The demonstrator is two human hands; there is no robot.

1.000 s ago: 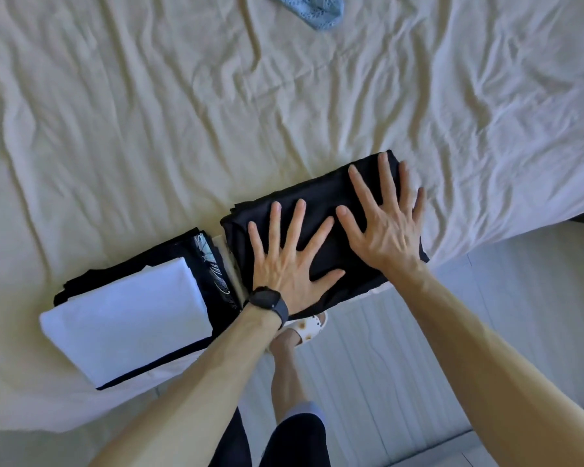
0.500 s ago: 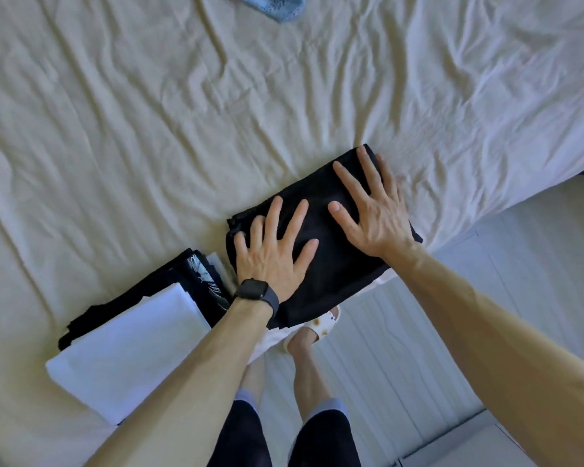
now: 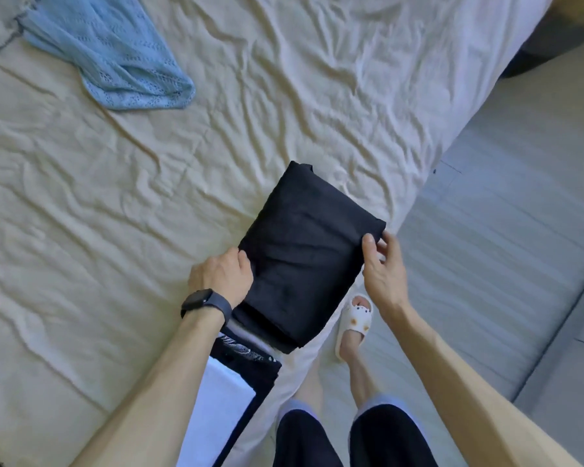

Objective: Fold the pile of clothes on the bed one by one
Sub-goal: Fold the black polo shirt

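Note:
A folded black garment (image 3: 304, 251) lies near the bed's right edge. My left hand (image 3: 221, 276), with a dark watch on the wrist, grips its left side, fingers tucked beneath the cloth. My right hand (image 3: 381, 264) pinches its right edge between thumb and fingers. Below my left forearm sits a stack of folded clothes: a white piece (image 3: 216, 409) on top of a black printed one (image 3: 246, 357). A light blue knitted garment (image 3: 115, 55) lies unfolded at the upper left of the bed.
The wrinkled cream sheet (image 3: 115, 214) covers the bed. The bed's edge runs diagonally at the right, with grey floor (image 3: 503, 247) beyond. My legs and a white slipper (image 3: 354, 318) stand beside the bed.
Both hands were pressing flat on top of the black garment. They have since moved to its two sides and taken hold of it. The view shifted, bringing the blue garment more into sight.

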